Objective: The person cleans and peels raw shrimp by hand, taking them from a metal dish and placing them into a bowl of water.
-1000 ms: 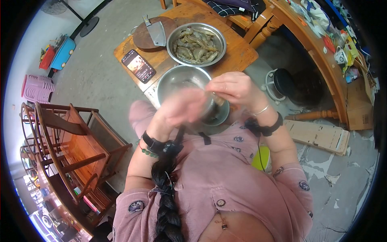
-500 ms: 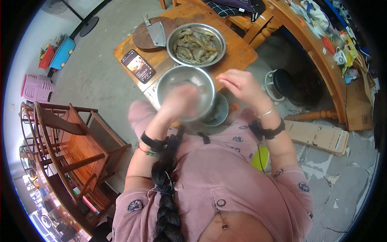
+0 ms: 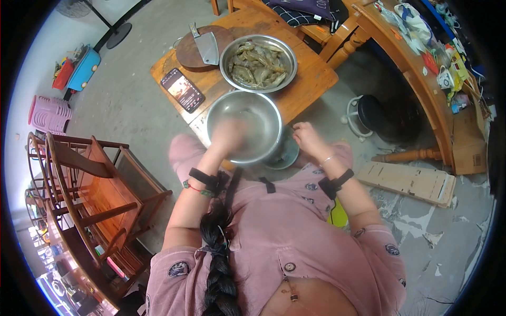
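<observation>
My left hand [image 3: 227, 138], smeared by motion, is inside the near metal bowl [image 3: 263, 124]; its fingers cannot be made out. My right hand [image 3: 310, 139] hangs just right of that bowl, over a lower greenish basin [image 3: 286, 157]. Its thumb and fingertips are pinched together, and whatever may be between them is too small to name. Beyond the near bowl stands a wider metal bowl [image 3: 259, 63] heaped with raw shrimp [image 3: 255, 66]. The bottom of the near bowl is partly hidden by my left hand.
On the wooden table [image 3: 311, 79] lie a phone [image 3: 183, 90] and a round chopping board [image 3: 188, 52] with a cleaver [image 3: 207, 47] on it. A black-topped stool [image 3: 370, 111] stands to the right, and a wooden chair [image 3: 105, 195] to the left.
My right hand has come down from beside the table edge to over the low basin. My left hand has shifted slightly left and down within the near bowl.
</observation>
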A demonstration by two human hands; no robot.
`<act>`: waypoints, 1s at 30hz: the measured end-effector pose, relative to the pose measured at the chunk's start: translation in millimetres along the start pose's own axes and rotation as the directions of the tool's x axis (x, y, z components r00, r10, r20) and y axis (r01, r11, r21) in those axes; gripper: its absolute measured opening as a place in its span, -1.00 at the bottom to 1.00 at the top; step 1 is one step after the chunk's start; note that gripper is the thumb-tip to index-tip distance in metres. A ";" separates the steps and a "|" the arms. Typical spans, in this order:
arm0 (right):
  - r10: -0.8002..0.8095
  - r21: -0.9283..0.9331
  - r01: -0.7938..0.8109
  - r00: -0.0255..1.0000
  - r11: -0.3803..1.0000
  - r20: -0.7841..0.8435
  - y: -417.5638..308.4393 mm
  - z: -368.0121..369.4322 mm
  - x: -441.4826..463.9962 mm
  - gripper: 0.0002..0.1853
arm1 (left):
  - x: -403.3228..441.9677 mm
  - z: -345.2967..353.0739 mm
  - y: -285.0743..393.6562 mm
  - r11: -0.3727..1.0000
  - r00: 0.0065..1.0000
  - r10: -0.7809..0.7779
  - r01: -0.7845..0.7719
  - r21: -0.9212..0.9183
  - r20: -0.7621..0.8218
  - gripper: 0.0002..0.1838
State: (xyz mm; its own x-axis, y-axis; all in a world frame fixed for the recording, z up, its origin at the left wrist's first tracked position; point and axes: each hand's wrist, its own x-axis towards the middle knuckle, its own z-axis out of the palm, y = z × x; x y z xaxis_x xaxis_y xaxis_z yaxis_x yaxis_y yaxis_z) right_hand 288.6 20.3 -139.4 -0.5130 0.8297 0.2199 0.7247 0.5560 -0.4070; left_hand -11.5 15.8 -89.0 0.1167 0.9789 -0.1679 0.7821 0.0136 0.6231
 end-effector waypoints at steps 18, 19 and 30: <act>0.127 0.035 -0.138 0.969 0.990 0.211 -2.9 5.2 12.9 -0.91 | 0.3 0.0 14.7 0.965 0.973 -0.034 -0.027 -0.261 -0.226 -0.72; 0.137 0.050 -0.150 0.970 0.987 0.201 -7.1 0.0 15.8 -0.86 | 0.5 0.0 16.6 0.965 0.981 -0.041 -0.011 -0.261 -0.192 -0.72; 0.272 -0.008 -0.291 0.883 0.957 0.383 -3.5 -1.1 24.7 -0.73 | -4.5 -7.1 27.2 0.956 0.990 0.019 -0.059 -0.287 -0.142 -0.71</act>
State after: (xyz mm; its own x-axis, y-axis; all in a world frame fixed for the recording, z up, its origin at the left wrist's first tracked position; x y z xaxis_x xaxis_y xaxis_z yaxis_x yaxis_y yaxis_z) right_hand 273.9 38.9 -131.6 -0.4317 0.8647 -0.2566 0.8466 0.2904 -0.4460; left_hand 4.9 13.2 -65.8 0.0429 0.9980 -0.0457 0.5655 0.0135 0.8246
